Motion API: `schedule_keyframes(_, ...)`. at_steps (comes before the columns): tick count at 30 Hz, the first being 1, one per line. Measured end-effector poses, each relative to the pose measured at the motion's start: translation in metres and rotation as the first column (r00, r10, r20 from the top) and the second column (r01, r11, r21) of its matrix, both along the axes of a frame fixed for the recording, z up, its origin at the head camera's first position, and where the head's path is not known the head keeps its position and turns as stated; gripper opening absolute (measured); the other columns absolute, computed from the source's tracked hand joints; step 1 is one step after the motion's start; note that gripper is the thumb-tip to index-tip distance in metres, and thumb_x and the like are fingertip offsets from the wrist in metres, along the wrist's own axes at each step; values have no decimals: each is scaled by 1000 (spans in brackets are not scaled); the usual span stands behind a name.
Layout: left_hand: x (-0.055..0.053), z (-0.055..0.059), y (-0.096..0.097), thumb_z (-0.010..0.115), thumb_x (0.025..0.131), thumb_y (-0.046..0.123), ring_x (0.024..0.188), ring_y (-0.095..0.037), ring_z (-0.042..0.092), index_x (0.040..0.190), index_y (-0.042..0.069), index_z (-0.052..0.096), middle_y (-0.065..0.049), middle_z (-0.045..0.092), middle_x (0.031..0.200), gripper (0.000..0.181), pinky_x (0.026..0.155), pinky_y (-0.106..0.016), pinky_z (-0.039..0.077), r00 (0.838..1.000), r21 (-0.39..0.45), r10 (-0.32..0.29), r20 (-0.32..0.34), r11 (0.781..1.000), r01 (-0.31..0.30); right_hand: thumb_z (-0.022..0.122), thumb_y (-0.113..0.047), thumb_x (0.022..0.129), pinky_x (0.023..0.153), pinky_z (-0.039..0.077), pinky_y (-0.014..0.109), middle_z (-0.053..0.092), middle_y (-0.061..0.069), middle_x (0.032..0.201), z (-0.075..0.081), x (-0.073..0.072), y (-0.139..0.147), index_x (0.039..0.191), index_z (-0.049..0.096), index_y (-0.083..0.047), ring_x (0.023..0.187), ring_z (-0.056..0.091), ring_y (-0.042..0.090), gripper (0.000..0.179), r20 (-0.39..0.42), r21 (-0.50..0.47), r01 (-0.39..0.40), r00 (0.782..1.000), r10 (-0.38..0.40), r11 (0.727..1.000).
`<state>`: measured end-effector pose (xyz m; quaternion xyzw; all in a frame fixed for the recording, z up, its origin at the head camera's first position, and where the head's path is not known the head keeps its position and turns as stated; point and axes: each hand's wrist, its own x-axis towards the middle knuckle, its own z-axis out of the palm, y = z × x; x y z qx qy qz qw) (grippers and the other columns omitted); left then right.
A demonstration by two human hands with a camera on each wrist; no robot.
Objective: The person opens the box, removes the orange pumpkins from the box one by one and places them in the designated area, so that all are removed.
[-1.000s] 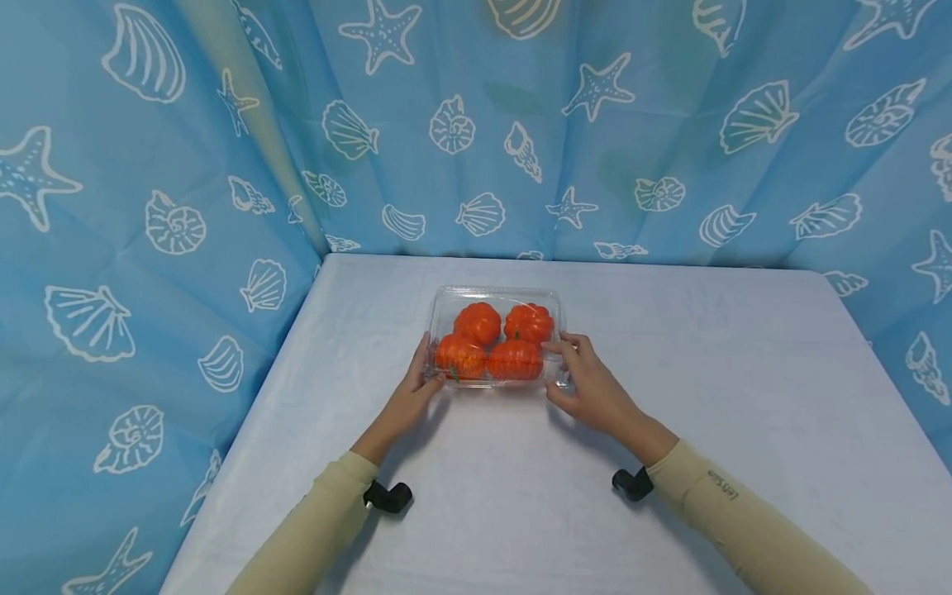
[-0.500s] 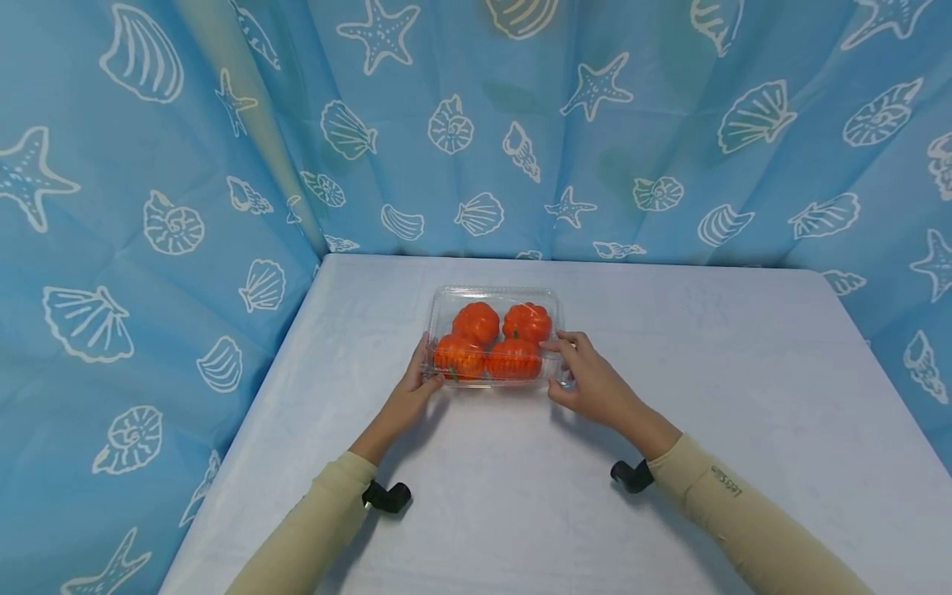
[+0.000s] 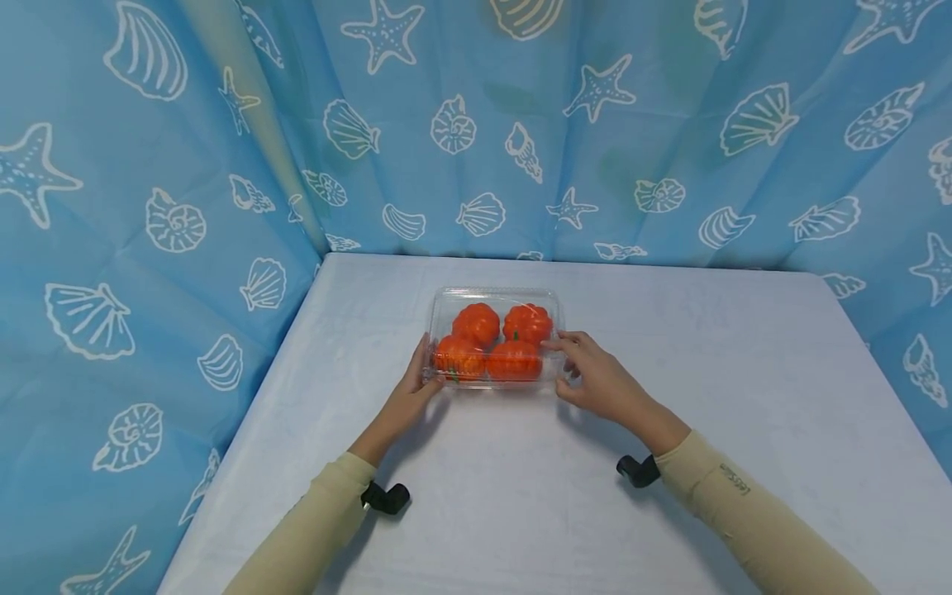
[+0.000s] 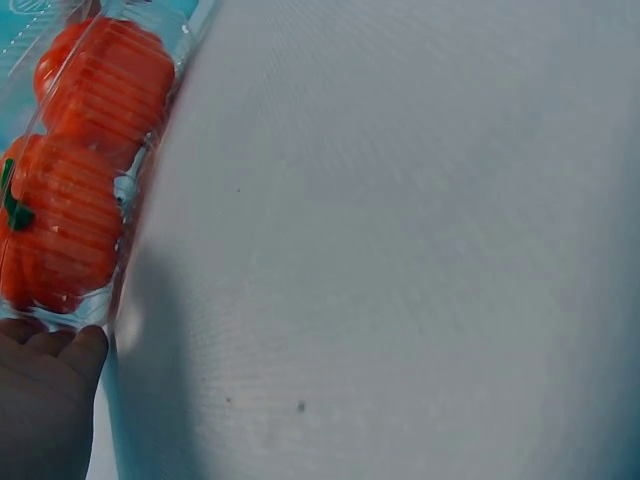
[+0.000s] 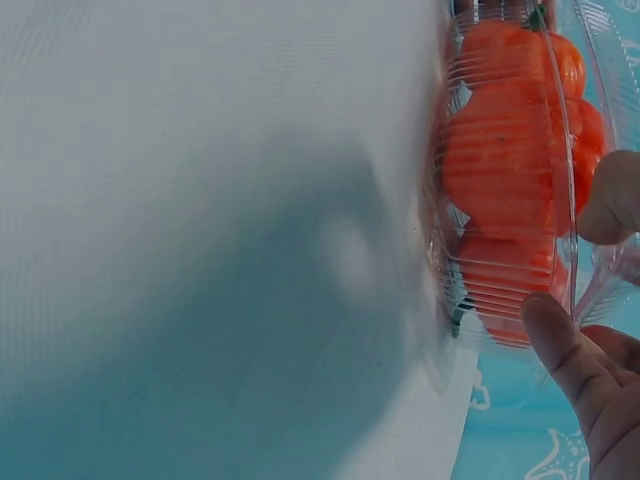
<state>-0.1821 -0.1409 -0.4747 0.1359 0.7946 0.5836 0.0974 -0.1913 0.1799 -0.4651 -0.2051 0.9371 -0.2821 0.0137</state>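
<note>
A clear plastic clamshell box (image 3: 492, 292), its lid down, sits toward the back of the table. Through its walls show several small orange-red toy pumpkins (image 3: 514, 361), some with green stems. My left hand (image 3: 405, 401) holds the box's left end, thumb at the front corner and fingers along the side. At the right front corner my right hand (image 3: 604, 384) pinches the edge of the box. In the right wrist view its thumb (image 5: 562, 340) presses the lid's rim, with a finger (image 5: 612, 200) bent over the top.
A white cloth covers the table (image 3: 506, 496). Behind it and to its left hangs a blue curtain (image 3: 461, 182) printed with white shells and starfish. A black wrist camera (image 3: 387, 498) is strapped to the left sleeve, another black camera (image 3: 638, 471) to the right.
My right thumb and wrist have shifted slightly to the right along the box's corner. The left hand and the box have stayed in place.
</note>
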Motion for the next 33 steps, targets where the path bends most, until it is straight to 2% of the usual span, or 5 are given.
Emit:
schedule_keyframes(8,-13,-33,-7,52,106,10,155,-36,5,164,9,0,-19,6,169,78,123,-56,13,1000,3,-7,-17,1000,7,76,-16,89,80,60,40,45,18,150,-1,2,9,148,52,-16,97,64,21,64,12,-28,-51,999,51,998)
schedule_keyframes(17,-10,-36,-16,52,106,11,154,-37,15,164,10,1,-20,16,167,78,121,-57,21,999,-1,-22,-48,1000,22,80,-18,87,74,60,37,52,15,146,1,6,14,150,52,-20,88,63,17,69,5,-34,-91,996,91,995)
schedule_keyframes(22,-9,-37,-16,53,107,17,154,-37,15,165,14,0,-17,14,169,78,119,-58,26,1000,-23,-3,-28,1000,2,81,-23,87,73,59,34,68,9,114,6,4,14,150,49,-14,85,64,18,72,22,-15,-89,996,89,996)
schedule_keyframes(25,-8,-37,-16,56,106,23,154,-34,17,165,17,0,-13,12,170,81,117,-55,31,1000,-39,13,0,999,-13,82,-25,85,72,58,32,69,3,93,10,3,15,146,47,-11,82,64,16,71,23,-13,-78,997,78,997)
schedule_keyframes(33,-10,-38,-15,61,104,29,153,-36,22,165,19,3,-12,15,170,85,117,-55,32,999,-59,33,3,998,-33,84,-23,84,70,59,36,70,1,90,19,-5,22,140,52,-10,79,63,16,66,-51,-46,-79,996,76,996)
